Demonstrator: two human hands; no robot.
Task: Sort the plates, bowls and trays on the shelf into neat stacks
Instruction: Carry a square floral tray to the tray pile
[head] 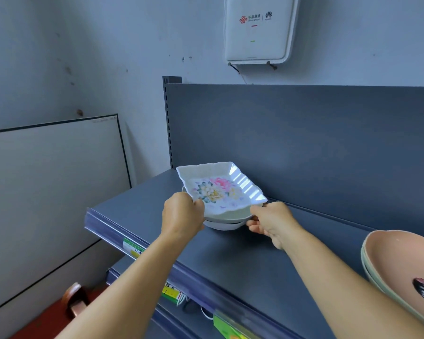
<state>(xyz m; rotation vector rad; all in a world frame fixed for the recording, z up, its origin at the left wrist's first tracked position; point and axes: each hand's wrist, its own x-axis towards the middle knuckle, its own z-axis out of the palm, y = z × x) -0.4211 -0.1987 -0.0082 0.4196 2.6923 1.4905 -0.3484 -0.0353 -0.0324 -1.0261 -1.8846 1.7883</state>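
With the left hand [182, 212] and right hand [269, 222] each pinching the small stack under the floral dish [220, 189], apparently round bowls [227, 220], the person should lower it level onto the shelf [242, 260].

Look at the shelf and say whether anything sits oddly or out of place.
The square flowered plate sits tilted on top of round bowls, a mixed pile, not a neat stack. Both the left hand and the right hand grip the pile's edges. Pink bowls at the right lean over.
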